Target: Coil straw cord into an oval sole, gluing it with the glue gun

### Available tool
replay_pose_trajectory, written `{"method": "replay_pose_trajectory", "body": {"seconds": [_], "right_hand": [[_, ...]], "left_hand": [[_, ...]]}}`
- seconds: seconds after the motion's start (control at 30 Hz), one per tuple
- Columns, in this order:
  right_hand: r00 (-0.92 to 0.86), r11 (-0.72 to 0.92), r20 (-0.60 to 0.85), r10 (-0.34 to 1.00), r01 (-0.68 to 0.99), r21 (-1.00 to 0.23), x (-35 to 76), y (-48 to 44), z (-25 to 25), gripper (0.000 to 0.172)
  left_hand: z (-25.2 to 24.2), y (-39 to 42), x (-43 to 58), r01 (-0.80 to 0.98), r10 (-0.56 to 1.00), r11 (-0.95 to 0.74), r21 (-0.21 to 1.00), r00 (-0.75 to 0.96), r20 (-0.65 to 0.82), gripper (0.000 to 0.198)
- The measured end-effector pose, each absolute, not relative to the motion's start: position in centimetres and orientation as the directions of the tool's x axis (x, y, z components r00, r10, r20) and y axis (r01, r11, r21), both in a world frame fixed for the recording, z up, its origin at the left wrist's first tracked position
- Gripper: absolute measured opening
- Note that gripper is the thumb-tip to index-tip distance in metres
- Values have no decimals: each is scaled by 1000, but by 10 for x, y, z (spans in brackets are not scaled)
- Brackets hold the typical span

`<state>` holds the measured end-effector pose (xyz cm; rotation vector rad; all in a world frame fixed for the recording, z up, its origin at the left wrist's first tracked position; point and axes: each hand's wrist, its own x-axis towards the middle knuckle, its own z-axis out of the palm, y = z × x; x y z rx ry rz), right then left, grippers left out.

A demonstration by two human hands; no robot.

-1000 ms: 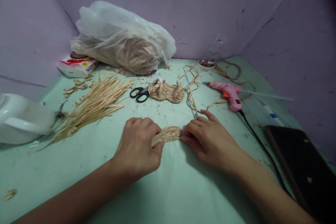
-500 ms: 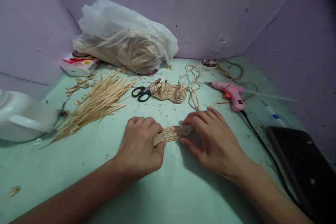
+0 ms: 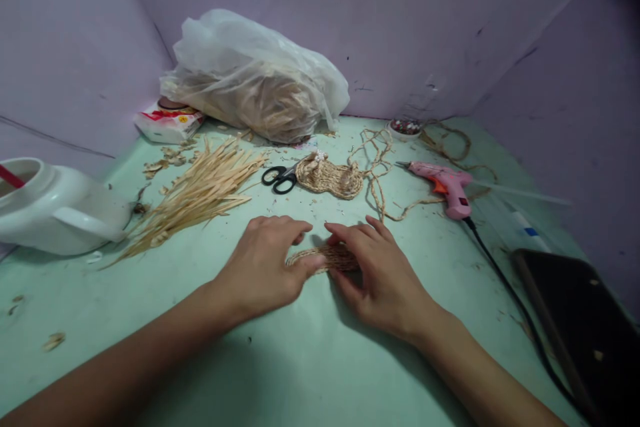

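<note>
A small braided straw piece (image 3: 327, 256), coiled in rows, lies low over the table between my hands. My right hand (image 3: 383, 273) grips its right end, thumb below and fingers above. At the left end, my left hand (image 3: 265, 263) has its thumb and fingers apart, the thumb against the near edge of the piece. Both ends are partly covered by the hands. Beyond them sits a braided straw slipper (image 3: 330, 178) with white beads on top, beside black-handled scissors (image 3: 280, 180) whose blades are mostly hidden.
Straw strips (image 3: 200, 193) and a white jug (image 3: 75, 207) are at left. A filled plastic bag (image 3: 265, 87) leans at the back, near a dish of beads (image 3: 405, 128). Loose braided cord (image 3: 383, 177), a pink glue gun (image 3: 450, 187) with its cable, and a dark phone (image 3: 575, 320) are at right.
My right hand has moved left and taken hold of the right end of the braided straw piece. The left hand's grip has opened. The view has shifted slightly left.
</note>
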<state>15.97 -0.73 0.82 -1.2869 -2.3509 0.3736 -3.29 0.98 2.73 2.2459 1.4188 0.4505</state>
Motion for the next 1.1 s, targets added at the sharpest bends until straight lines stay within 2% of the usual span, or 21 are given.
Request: {"method": "replay_pose_trajectory", "body": {"seconds": [0.07, 0.17, 0.27, 0.63, 0.97, 1.1], "right_hand": [[-467, 527, 246, 849, 733, -429, 160, -8, 8, 51], [-475, 539, 257, 842, 722, -434, 158, -8, 7, 53], [-499, 563, 265, 825, 696, -445, 156, -6, 6, 54], [-482, 573, 315, 818, 637, -516, 157, -2, 2, 60], [-521, 575, 265, 812, 633, -518, 156, 5, 7, 58], [-507, 564, 265, 821, 644, -516, 156, 3, 6, 65]], "left_hand": [[26, 11, -39, 751, 914, -359, 554, 402, 48, 21], [23, 8, -43, 763, 906, -389, 515, 417, 68, 13], [20, 4, -42, 772, 898, -416, 481, 431, 84, 14], [16, 5, -41, 769, 894, -423, 479, 439, 85, 16], [15, 5, -42, 773, 893, -426, 469, 441, 84, 16], [15, 5, -42, 772, 892, -431, 467, 442, 93, 15]]}}
